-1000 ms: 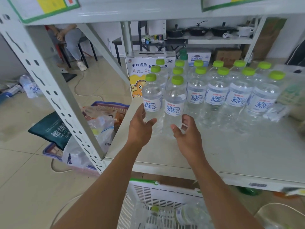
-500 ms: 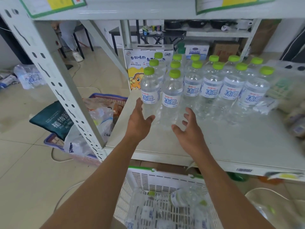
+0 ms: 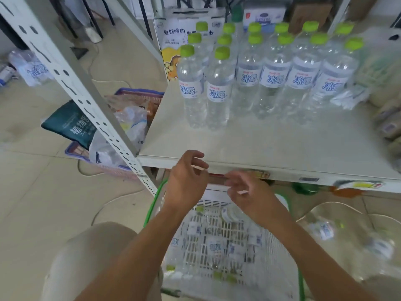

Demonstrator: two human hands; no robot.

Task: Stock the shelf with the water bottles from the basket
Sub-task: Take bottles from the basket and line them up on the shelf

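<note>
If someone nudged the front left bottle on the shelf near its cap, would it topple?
Probably: the bottle is tall, narrow and upright on the shelf, so a high push could tip it. It looks full, so likely heavy for its size, steadier pushed low. The neighbour close beside might follow.

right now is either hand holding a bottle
No, the left hand and the right hand are both empty above the basket.
</note>
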